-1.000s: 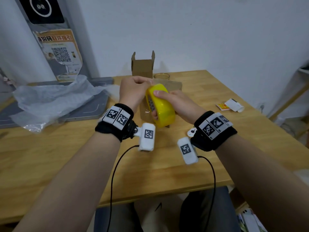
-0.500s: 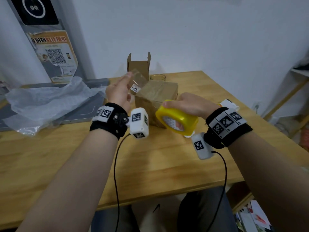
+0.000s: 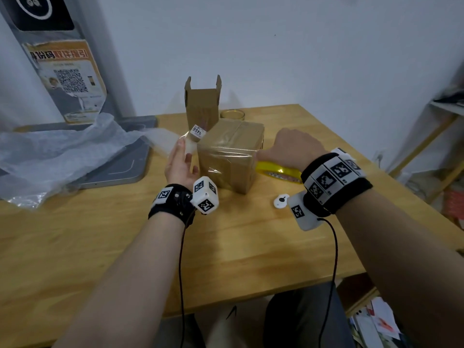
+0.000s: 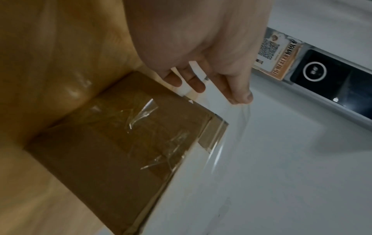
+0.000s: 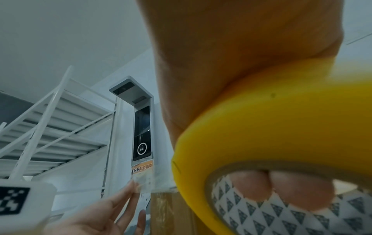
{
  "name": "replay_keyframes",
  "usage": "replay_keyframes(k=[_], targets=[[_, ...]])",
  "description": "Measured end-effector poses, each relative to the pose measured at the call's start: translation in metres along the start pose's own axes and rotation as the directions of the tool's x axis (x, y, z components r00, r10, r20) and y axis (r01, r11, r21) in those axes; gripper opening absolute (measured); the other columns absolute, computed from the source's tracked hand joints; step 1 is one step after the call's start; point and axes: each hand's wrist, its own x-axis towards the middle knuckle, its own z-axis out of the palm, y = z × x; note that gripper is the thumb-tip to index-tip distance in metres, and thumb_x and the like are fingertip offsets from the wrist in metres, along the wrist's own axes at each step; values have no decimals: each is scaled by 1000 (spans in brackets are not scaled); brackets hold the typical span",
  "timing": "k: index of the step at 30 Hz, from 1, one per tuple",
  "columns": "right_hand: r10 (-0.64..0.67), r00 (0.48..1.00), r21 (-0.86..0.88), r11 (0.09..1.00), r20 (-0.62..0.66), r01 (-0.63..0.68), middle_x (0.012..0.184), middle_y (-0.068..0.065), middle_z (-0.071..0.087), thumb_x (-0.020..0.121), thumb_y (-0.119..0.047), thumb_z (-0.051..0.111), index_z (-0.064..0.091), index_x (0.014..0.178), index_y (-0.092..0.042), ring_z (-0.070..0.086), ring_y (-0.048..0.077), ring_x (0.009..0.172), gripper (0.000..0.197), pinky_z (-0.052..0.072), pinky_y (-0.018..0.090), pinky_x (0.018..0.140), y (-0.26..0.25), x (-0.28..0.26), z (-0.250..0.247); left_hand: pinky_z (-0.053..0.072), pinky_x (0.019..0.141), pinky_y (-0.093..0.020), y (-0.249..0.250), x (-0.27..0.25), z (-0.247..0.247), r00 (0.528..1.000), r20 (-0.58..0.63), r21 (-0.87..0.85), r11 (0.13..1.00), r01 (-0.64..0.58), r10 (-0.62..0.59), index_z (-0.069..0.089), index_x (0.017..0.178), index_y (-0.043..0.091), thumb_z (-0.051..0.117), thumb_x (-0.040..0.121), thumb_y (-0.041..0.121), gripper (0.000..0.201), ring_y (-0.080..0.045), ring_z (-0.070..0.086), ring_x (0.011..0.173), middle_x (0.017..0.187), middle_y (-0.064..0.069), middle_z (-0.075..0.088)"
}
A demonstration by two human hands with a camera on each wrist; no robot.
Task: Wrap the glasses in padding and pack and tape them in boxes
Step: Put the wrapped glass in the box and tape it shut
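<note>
A closed cardboard box [image 3: 233,162] [image 4: 112,143] stands mid-table, with wrinkled clear tape on it. My right hand [image 3: 293,148] grips the yellow tape roll [image 3: 278,172] [image 5: 271,135] low at the box's right side, fingers through its core. A clear strip of tape [image 3: 226,153] runs from the roll across the box's near top edge to my left hand [image 3: 179,163] [image 5: 112,211]. That hand's fingers are straight, and the tape's end with its white label [image 3: 198,131] sticks to the fingertips [image 5: 133,185], thumb apart. Behind the box stands a glass [image 3: 232,114], mostly hidden.
A tall open cardboard box [image 3: 202,106] stands behind the closed one. Crumpled clear padding [image 3: 57,154] lies at the left over a grey flat base [image 3: 120,167]. A small white object [image 3: 281,200] lies near my right wrist. The table edge [image 3: 391,177] runs close on the right.
My hands have parted: the left drew the tape end out to the left, and the right carried the roll right and down beside the box. The strip now spans the box.
</note>
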Motion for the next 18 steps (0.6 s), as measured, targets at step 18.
replay_keyframes(k=[18], targets=[[56,998,-28,998,-27,-57,76,-1,52,84,-70,64,47,74,-19,55,27,83,55,40,35,70,-1,12,16,58,94,-58,-23,38,-2,1000,-11,-155,988,12,-14,77,113,14,82,86,24,29,-28,74,106,106,-9,79]])
